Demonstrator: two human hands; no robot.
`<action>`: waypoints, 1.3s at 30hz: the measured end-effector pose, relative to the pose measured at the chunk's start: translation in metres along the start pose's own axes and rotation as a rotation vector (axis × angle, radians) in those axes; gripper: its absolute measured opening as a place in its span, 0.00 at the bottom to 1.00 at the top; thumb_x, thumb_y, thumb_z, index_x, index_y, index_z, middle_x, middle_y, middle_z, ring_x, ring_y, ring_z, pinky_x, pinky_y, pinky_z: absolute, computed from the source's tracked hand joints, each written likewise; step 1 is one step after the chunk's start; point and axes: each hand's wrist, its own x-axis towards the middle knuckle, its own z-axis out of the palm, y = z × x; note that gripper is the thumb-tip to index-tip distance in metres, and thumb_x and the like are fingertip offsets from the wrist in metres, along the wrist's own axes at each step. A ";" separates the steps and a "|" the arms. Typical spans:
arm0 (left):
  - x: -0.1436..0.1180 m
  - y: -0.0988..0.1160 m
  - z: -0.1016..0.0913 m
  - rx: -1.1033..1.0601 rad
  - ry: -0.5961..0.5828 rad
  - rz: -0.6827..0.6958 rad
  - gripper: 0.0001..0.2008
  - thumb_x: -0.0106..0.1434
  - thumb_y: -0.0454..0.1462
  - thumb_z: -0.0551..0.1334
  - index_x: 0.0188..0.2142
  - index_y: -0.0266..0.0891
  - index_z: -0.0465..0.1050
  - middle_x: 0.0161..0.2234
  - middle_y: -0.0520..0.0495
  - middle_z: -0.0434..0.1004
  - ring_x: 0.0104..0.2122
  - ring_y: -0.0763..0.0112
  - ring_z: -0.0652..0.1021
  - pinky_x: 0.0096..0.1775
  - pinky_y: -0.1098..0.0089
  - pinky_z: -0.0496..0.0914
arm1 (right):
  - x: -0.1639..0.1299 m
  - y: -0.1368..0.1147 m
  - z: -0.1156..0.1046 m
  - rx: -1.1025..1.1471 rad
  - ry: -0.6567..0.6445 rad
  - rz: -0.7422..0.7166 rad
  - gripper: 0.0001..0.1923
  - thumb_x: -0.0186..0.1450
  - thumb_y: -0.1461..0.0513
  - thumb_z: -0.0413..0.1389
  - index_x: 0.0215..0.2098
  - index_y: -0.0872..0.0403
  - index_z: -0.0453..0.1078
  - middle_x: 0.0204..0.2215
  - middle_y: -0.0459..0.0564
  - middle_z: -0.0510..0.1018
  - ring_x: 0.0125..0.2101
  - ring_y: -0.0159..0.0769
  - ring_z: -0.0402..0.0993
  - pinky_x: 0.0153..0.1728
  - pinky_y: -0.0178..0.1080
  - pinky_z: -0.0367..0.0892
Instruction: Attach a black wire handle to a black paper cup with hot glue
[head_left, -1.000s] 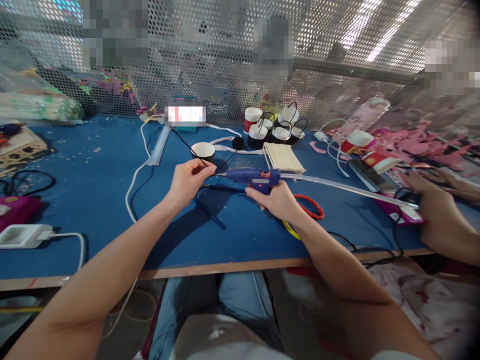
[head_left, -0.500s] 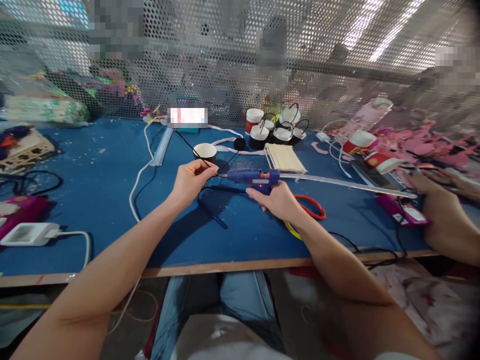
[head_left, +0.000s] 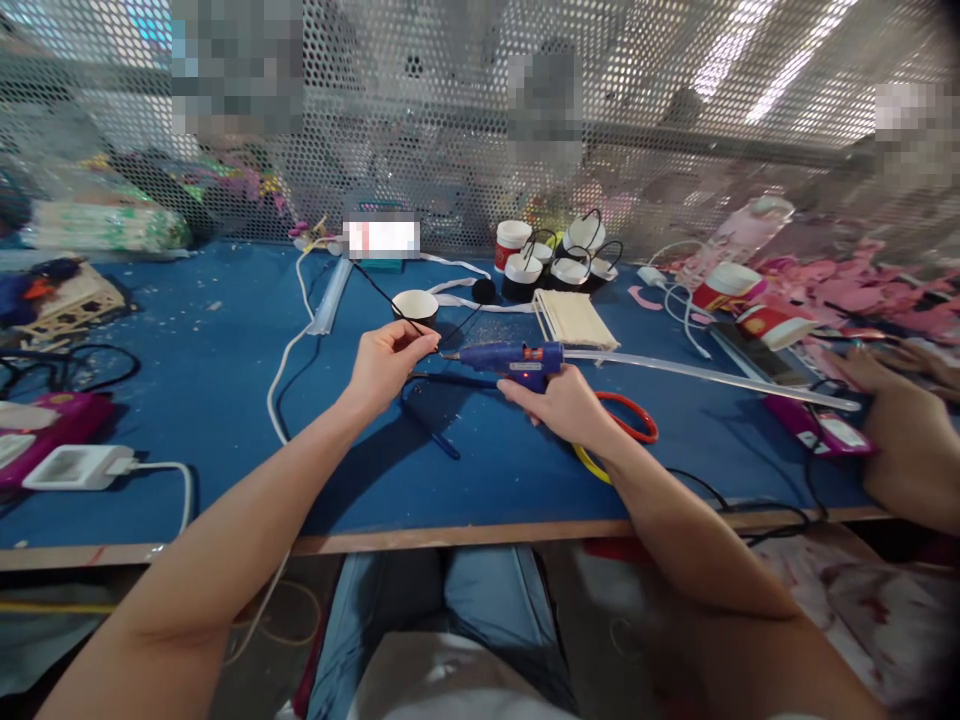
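My right hand point(head_left: 564, 402) grips a blue hot glue gun point(head_left: 510, 358) above the blue table point(head_left: 195, 400), nozzle pointing left. A long clear glue stick point(head_left: 712, 375) juts from its back toward the right. My left hand point(head_left: 388, 361) pinches a thin black wire point(head_left: 379, 290) right at the nozzle tip; the wire runs up and back to the left. A paper cup point(head_left: 415, 305) with a black outside stands just behind my left hand.
Several cups with black wire handles point(head_left: 551, 262) and a stack of wooden sticks point(head_left: 576, 318) sit behind the gun. Red and yellow rings point(head_left: 626, 430) lie by my right wrist. A white power adapter point(head_left: 79, 466) lies left. Another person's hand point(head_left: 896, 420) rests at right.
The view has drifted slightly, so everything sits a little further right and lower. Both hands keep their grip and stay together at the nozzle.
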 end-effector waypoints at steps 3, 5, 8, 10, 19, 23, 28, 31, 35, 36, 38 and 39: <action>0.000 0.000 0.001 0.000 -0.001 -0.002 0.09 0.52 0.40 0.64 0.28 0.36 0.74 0.25 0.51 0.72 0.21 0.80 0.62 0.23 0.74 0.56 | -0.001 0.000 -0.002 -0.002 0.009 -0.044 0.19 0.56 0.48 0.58 0.18 0.52 0.68 0.13 0.49 0.72 0.14 0.36 0.68 0.16 0.41 0.66; 0.000 0.000 0.001 0.003 -0.006 -0.009 0.09 0.51 0.40 0.64 0.27 0.36 0.74 0.24 0.51 0.71 0.20 0.80 0.62 0.23 0.74 0.55 | -0.002 -0.001 -0.002 -0.001 0.006 -0.062 0.19 0.56 0.48 0.57 0.17 0.52 0.67 0.13 0.48 0.71 0.14 0.35 0.67 0.17 0.41 0.66; -0.001 0.002 0.002 0.008 -0.007 -0.011 0.09 0.51 0.41 0.64 0.27 0.35 0.74 0.23 0.52 0.70 0.19 0.80 0.61 0.22 0.74 0.54 | -0.003 -0.003 -0.002 -0.011 0.001 -0.047 0.20 0.57 0.47 0.57 0.16 0.51 0.65 0.11 0.47 0.69 0.13 0.35 0.67 0.16 0.40 0.65; -0.001 0.003 0.002 0.007 -0.003 -0.010 0.09 0.51 0.41 0.64 0.27 0.35 0.74 0.23 0.52 0.70 0.19 0.80 0.60 0.22 0.74 0.53 | -0.003 -0.004 -0.002 -0.023 -0.004 -0.029 0.21 0.57 0.47 0.57 0.15 0.51 0.64 0.10 0.47 0.68 0.13 0.35 0.66 0.16 0.40 0.64; -0.001 0.002 0.001 -0.001 -0.003 -0.006 0.09 0.52 0.40 0.64 0.28 0.35 0.74 0.25 0.51 0.72 0.20 0.81 0.62 0.23 0.74 0.54 | -0.004 -0.006 -0.003 -0.070 -0.014 -0.024 0.20 0.58 0.49 0.56 0.17 0.53 0.66 0.12 0.48 0.70 0.14 0.34 0.67 0.19 0.39 0.66; 0.000 0.000 0.001 -0.035 0.009 -0.005 0.09 0.52 0.40 0.65 0.28 0.35 0.74 0.25 0.51 0.72 0.19 0.81 0.61 0.22 0.75 0.54 | -0.003 -0.004 -0.003 -0.073 -0.014 -0.016 0.19 0.57 0.49 0.56 0.18 0.54 0.66 0.11 0.48 0.69 0.13 0.34 0.67 0.17 0.39 0.65; 0.000 0.001 0.001 -0.047 0.015 -0.009 0.09 0.52 0.39 0.65 0.28 0.35 0.74 0.24 0.52 0.72 0.19 0.82 0.61 0.22 0.75 0.53 | -0.002 -0.002 -0.003 -0.085 -0.007 -0.048 0.20 0.58 0.48 0.56 0.17 0.53 0.66 0.10 0.47 0.68 0.13 0.33 0.66 0.18 0.38 0.65; 0.000 0.002 0.001 -0.051 0.016 0.007 0.08 0.52 0.39 0.65 0.29 0.35 0.74 0.25 0.52 0.72 0.19 0.82 0.61 0.22 0.75 0.55 | -0.002 -0.004 -0.004 -0.062 -0.008 -0.085 0.19 0.58 0.49 0.55 0.18 0.54 0.66 0.10 0.46 0.67 0.13 0.31 0.66 0.18 0.37 0.64; 0.000 0.001 0.001 -0.061 0.014 0.012 0.08 0.52 0.39 0.65 0.28 0.35 0.74 0.24 0.52 0.72 0.20 0.81 0.62 0.23 0.75 0.56 | -0.005 -0.008 -0.005 -0.001 -0.004 -0.110 0.18 0.59 0.51 0.55 0.20 0.55 0.67 0.12 0.44 0.67 0.12 0.29 0.65 0.18 0.35 0.64; 0.000 0.001 0.001 -0.062 0.014 0.011 0.08 0.52 0.39 0.65 0.28 0.35 0.74 0.24 0.52 0.72 0.20 0.81 0.62 0.23 0.75 0.56 | -0.005 -0.009 -0.005 0.005 -0.004 -0.114 0.18 0.59 0.51 0.55 0.20 0.55 0.67 0.12 0.44 0.67 0.12 0.28 0.65 0.18 0.35 0.64; 0.000 0.001 0.002 -0.063 0.013 0.012 0.08 0.51 0.39 0.65 0.28 0.35 0.74 0.24 0.52 0.71 0.19 0.82 0.62 0.22 0.75 0.55 | -0.005 -0.010 -0.006 0.012 -0.011 -0.111 0.18 0.59 0.51 0.55 0.20 0.56 0.67 0.12 0.44 0.67 0.12 0.27 0.64 0.18 0.34 0.64; 0.000 0.001 0.002 -0.066 0.013 0.012 0.08 0.52 0.39 0.65 0.28 0.35 0.74 0.23 0.52 0.71 0.19 0.82 0.61 0.21 0.75 0.54 | -0.005 -0.010 -0.006 0.014 -0.015 -0.105 0.19 0.59 0.51 0.55 0.20 0.56 0.67 0.12 0.44 0.67 0.12 0.27 0.64 0.18 0.34 0.64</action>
